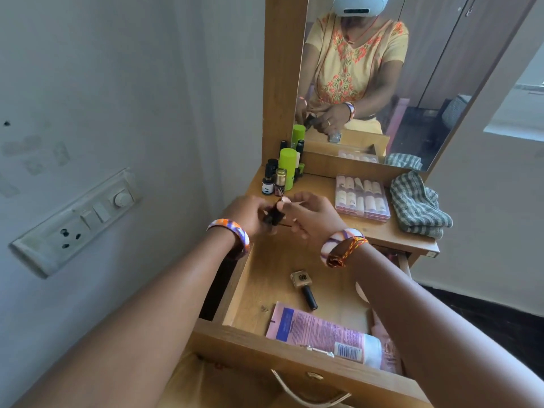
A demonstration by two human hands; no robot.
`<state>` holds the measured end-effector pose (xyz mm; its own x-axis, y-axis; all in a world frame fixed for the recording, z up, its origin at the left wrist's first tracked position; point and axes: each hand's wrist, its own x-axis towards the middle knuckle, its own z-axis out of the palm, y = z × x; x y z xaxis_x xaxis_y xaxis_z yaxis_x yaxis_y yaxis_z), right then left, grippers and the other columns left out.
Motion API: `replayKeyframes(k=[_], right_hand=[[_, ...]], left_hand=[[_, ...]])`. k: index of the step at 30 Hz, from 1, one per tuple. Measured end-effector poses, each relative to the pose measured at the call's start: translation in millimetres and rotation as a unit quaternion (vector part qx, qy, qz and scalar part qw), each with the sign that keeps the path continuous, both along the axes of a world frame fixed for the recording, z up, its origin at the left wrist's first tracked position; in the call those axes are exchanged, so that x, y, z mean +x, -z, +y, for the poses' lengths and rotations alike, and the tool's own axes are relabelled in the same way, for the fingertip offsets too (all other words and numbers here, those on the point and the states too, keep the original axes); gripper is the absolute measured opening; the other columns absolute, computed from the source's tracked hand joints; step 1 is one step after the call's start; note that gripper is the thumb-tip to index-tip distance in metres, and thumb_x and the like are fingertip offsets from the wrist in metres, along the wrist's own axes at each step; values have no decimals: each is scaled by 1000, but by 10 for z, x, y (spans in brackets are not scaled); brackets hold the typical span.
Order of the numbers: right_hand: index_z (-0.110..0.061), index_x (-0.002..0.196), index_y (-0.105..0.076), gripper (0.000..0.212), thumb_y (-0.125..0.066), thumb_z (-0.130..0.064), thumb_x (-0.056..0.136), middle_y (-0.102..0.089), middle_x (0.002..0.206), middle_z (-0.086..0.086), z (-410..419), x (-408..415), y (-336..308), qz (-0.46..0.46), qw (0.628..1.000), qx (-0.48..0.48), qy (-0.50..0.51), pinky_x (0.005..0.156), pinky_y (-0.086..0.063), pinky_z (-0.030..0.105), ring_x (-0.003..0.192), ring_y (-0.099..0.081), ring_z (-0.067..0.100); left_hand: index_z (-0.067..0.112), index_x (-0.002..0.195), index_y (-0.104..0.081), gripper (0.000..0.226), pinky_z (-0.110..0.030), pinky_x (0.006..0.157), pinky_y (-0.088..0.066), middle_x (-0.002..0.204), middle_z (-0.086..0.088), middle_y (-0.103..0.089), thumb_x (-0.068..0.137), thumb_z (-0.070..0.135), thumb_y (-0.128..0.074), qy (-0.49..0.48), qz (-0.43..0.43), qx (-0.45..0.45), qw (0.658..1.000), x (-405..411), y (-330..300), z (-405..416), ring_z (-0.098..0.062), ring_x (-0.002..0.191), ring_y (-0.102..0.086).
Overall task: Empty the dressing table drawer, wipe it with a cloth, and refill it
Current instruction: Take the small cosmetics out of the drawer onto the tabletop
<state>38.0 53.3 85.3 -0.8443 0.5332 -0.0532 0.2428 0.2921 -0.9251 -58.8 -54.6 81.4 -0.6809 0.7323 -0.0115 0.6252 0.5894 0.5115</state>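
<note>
Both hands pinch small dark bottle above wooden tabletop; checked cloth right.

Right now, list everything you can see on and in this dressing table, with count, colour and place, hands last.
small bottles: several, dark and gold, tabletop left by the mirror
green container: one, lime green, among the bottles
nail set box: one, clear pink, tabletop centre
cloth: one, grey-green checked, tabletop right
nail polish bottle: one, gold with black cap, lying in the open drawer
tube: one, pink, lying at the drawer's front
switch panel: one, white, left wall
left hand: holds a small dark bottle over the table edge
right hand: fingers on the same bottle
</note>
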Motion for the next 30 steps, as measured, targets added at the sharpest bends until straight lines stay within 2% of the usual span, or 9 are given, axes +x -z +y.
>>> replayKeyframes(k=[3,7,9,10,12,16,24,27,30], right_hand=[[-21,80,-56,14,-61,-32,88,-58,68,-1,110,-16,14,31,998,-48,34,43,-37,19,52,-48,11],[-21,75,-61,16,-60,-28,89,-59,65,-6,240,78,334,-74,994,74,-7,45,-40,12,50,-51,4],[-19,83,-68,6,-63,-20,86,-64,73,-8,299,116,527,-145,975,151,-73,49,-44,6,52,-56,-2],[-17,89,-69,7,-64,-18,84,-67,82,-5,314,125,621,-184,959,190,-102,57,-49,9,60,-60,-1],[-13,102,-67,21,-65,-20,83,-69,99,2,314,142,803,-259,922,261,-122,73,-56,22,82,-66,13],[-12,120,-61,37,-65,-25,85,-67,110,6,229,168,1033,-290,893,324,-113,76,-56,27,94,-66,22],[-12,115,-64,32,-64,-24,86,-67,108,5,123,129,1103,-299,890,323,-115,72,-52,26,94,-66,22],[-17,119,-62,39,-64,-28,82,-67,110,3,131,114,964,-312,904,262,-129,77,-54,28,94,-64,21],[-18,96,-67,19,-65,-21,77,-65,81,1,133,124,697,-290,938,131,-136,64,-53,27,64,-59,15]], left_hand=[[9,118,-63,41,-29,86,-45,115,-12,-67,80,23,-71,-101,-18,102,990,-99,26,59,-28,104,-62],[6,122,-61,44,-33,98,-43,123,-15,-63,81,19,-71,-178,-38,156,971,-252,80,199,-32,113,-58],[5,121,-61,44,-34,98,-42,123,-16,-63,81,19,-71,-193,-46,165,966,-299,102,263,-31,114,-58],[5,121,-61,44,-34,99,-42,123,-16,-63,81,19,-71,-197,-47,166,965,-313,111,286,-32,114,-57],[4,121,-61,44,-35,99,-43,123,-16,-63,81,19,-71,-200,-53,167,964,-337,134,320,-31,115,-57],[5,122,-60,45,-36,98,-43,123,-15,-63,81,20,-71,-204,-51,172,962,-375,175,349,-31,115,-57],[7,118,-61,42,-37,94,-47,118,-13,-65,80,23,-72,-207,-47,178,961,-403,200,384,-29,110,-59],[8,119,-59,48,-36,92,-48,120,-11,-63,77,26,-74,-209,-49,174,961,-394,215,373,-28,110,-58],[7,120,-57,51,-34,91,-48,121,-11,-62,76,26,-75,-196,-52,172,964,-389,221,336,-27,110,-58]])
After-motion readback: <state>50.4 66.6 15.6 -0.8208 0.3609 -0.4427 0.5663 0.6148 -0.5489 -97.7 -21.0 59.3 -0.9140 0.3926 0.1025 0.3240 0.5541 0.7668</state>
